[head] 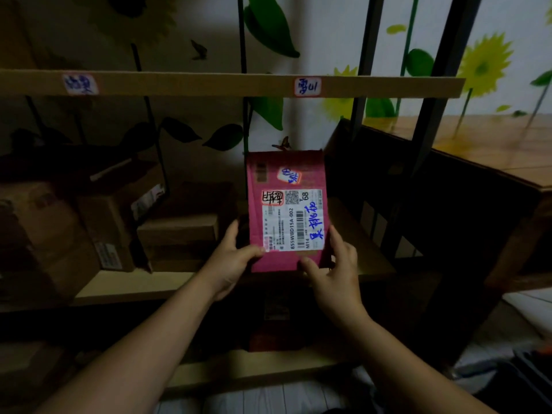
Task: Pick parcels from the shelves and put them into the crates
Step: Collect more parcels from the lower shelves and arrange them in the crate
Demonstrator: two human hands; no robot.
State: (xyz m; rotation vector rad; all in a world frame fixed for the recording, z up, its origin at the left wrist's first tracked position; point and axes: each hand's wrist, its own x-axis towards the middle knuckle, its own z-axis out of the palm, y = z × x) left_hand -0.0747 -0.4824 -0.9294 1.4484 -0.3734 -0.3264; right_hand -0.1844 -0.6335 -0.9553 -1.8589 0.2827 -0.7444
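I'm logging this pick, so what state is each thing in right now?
Pink parcel: upright, label toward camera, held by both hands.
Left hand: grips parcel's lower left edge.
Right hand: grips parcel's lower right edge.
Brown boxes: stacked on shelf, shut.

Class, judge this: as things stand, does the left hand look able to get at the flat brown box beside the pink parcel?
Likely yes for reach: the flat brown box lies right beside the left hand, nothing between. But that hand grips the pink parcel.
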